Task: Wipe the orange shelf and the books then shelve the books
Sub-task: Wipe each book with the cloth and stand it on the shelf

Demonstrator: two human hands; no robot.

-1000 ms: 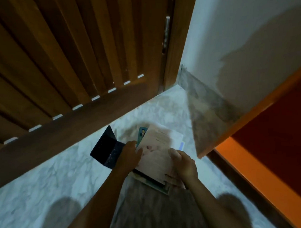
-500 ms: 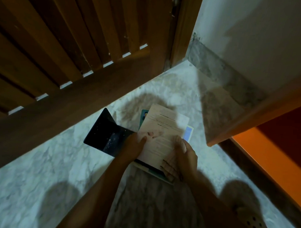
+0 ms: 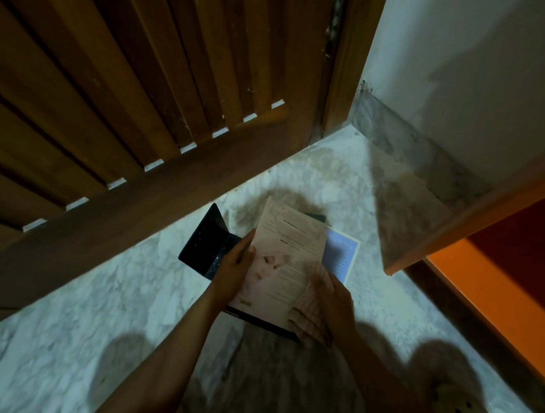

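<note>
I am gripping the left edge of a pale pink paperback book (image 3: 281, 262) with my left hand (image 3: 232, 273). My right hand (image 3: 336, 301) is clutching a pale checked cloth (image 3: 311, 306) against its lower corner. A dark blue book (image 3: 206, 244) and a light blue book (image 3: 340, 255) are showing beneath it, all lying outside and left of the orange wooden shelf (image 3: 478, 294).

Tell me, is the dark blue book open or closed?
Open: the dark blue book lies spread, its two covers bent apart at a fold.
</note>
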